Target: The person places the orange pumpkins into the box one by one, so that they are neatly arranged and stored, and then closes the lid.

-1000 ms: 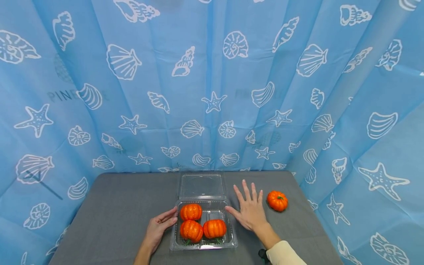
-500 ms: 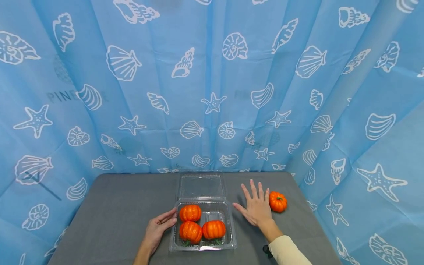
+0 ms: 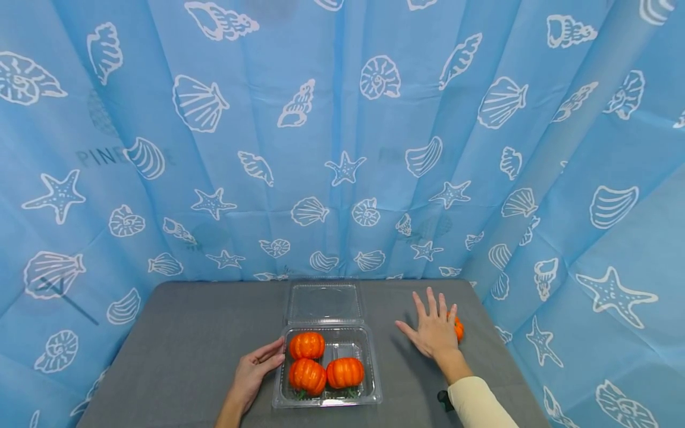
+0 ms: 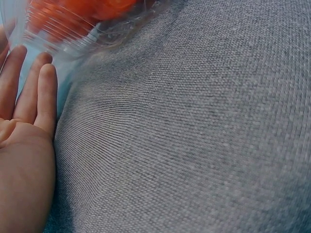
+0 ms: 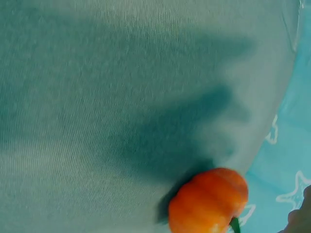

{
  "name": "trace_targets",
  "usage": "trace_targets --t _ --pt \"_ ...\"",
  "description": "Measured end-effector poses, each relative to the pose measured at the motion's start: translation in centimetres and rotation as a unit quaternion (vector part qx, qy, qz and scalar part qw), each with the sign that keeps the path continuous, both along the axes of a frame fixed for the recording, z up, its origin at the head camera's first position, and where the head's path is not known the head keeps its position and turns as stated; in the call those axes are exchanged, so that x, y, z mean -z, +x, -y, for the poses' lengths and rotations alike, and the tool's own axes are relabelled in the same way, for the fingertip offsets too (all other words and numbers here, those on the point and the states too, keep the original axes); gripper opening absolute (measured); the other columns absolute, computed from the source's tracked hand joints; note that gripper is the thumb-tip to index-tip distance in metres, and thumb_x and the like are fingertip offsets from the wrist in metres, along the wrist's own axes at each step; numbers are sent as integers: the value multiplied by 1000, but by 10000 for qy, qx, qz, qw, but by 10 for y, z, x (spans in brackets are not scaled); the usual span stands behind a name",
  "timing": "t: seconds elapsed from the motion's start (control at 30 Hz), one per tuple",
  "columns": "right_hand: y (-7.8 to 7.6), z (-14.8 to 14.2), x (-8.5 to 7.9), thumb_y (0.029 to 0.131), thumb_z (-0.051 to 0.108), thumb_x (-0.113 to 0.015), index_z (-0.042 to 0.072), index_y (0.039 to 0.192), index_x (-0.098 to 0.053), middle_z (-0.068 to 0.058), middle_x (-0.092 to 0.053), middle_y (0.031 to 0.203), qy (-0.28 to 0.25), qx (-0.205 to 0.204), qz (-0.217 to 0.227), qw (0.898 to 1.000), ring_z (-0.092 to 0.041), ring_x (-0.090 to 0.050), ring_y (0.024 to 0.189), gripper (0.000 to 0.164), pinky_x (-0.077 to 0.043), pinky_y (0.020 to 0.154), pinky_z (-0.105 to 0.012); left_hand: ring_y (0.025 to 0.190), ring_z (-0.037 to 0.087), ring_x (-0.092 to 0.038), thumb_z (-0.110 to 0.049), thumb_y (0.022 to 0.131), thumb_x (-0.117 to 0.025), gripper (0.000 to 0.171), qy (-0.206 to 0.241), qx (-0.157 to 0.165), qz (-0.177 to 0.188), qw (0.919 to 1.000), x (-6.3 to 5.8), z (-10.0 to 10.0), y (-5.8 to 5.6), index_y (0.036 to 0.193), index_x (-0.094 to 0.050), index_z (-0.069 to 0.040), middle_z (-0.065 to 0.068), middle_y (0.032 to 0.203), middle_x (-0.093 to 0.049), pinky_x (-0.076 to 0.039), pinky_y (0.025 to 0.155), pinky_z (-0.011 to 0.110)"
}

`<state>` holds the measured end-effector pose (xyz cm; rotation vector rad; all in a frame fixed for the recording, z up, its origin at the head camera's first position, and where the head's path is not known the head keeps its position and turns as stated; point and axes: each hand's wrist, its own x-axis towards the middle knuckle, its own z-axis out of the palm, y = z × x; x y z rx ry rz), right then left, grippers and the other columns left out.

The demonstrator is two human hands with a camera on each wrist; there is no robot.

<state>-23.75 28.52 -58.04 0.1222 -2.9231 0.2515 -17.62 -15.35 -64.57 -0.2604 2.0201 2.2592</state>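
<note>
A clear plastic clamshell container point(image 3: 372, 397) sits on the grey table with its lid point(image 3: 324, 302) folded back. Inside are two small orange pumpkins point(image 3: 307, 346) at the left and another pumpkin point(image 3: 345, 373) at the right; the back right of the tray holds none. My left hand point(image 3: 253, 370) has its fingertips at the container's left side; the left wrist view shows those fingers point(image 4: 47, 94) extended. With fingers spread, my right hand point(image 3: 436, 334) hovers over the table and partly hides a loose pumpkin point(image 3: 459, 329). That pumpkin point(image 5: 209, 201) lies green stem outward in the right wrist view.
Grey cloth covers the table point(image 3: 203, 333). Behind it and along both sides hangs a blue curtain point(image 3: 342, 137) printed with white shells and starfish. A small black item point(image 3: 444, 399) shows beside my right sleeve point(image 3: 478, 401).
My right hand has moved to the right, away from the container, and now covers most of the loose pumpkin. The left hand and the container have stayed in place.
</note>
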Motion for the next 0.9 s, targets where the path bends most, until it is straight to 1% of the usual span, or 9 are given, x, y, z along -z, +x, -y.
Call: trace_targets --t 0.1,0.23,0.33,0.47,0.63,0.77,0.9 --pt "1 -9 -1 88 80 -51 13 159 -34 -27 -22 166 -81 93 -90 9999 -57 -16 151 100 -7 117 -80 106 0 -71 -15 83 -84 55 17 -8 31 10000 0 0 0 134 -67 -2 10 135 -69 -57 89 17" --pt "3 -21 -1 87 82 -49 11 158 -34 -29 -22 165 -103 286 -27 9995 -59 -17 149 101 -9 116 -81 106 1 -71 -14 83 -84 54 68 -1 56 10000 0 0 0 133 -67 -2 10 135 -68 -57 89 17" --pt "3 -30 -3 88 78 -53 9 157 -34 -31 -22 164 -215 449 156 9986 -60 -19 148 100 -10 114 -82 107 1 -71 -15 84 -83 54 63 6 56 10000 0 0 0 134 -67 -3 11 136 -68 -57 89 17" --pt "7 -37 -9 89 71 -59 7 157 -32 -32 -21 163 -487 633 475 9957 -60 -18 147 97 -10 115 -82 106 1 -71 -14 84 -83 54 43 -12 50 10000 -1 0 0 134 -67 -2 11 136 -68 -57 89 17" --pt "11 -47 -15 95 65 -57 7 159 -26 -34 -18 163 -718 654 821 9919 -60 -18 145 92 -14 117 -79 107 1 -71 -13 84 -83 54 48 -25 31 10000 0 0 0 134 -66 -1 11 136 -68 -57 89 17" --pt "13 -55 -13 97 59 -58 5 160 -22 -36 -17 162 -912 675 1036 9881 -61 -20 143 90 -19 118 -76 107 1 -71 -12 85 -82 52 75 -11 7 10000 0 0 0 133 -67 -2 11 136 -68 -56 90 16" --pt "15 -62 -8 99 53 -58 2 160 -18 -37 -18 160 -1083 776 1280 9828 -61 -23 141 89 -24 115 -76 108 1 -71 -12 86 -81 52 105 30 8 9999 0 0 1 134 -66 -2 11 137 -68 -57 90 17"
